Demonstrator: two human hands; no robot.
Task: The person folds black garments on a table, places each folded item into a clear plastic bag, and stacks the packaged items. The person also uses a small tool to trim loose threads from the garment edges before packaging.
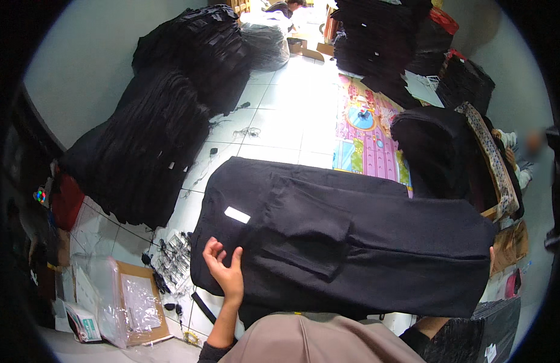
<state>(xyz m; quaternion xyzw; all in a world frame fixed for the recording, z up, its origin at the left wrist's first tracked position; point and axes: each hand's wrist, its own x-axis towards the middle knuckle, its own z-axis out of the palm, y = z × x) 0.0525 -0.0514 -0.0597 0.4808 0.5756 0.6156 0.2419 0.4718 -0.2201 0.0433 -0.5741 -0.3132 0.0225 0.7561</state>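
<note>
A folded black long-sleeved garment (401, 233) lies spread across in front of me, with one sleeve (310, 230) turned in over its body. Toward its left end sits a small white label (237, 214). My left hand (224, 269) is over the garment's near left part, below the label, its thumb and fingers apart and nothing in them. From below, my right forearm passes under the garment. At the right edge, a little of my right hand (491, 259) shows, gripping the cloth there; most of that hand is hidden.
Piles of black garments (141, 139) stand at the left, with another tall stack (377, 48) at the back right. A colourful mat (368, 136) covers part of the tiled floor. Cardboard and plastic wrap (138, 302) lie at the near left. Another person (519, 160) is at the right.
</note>
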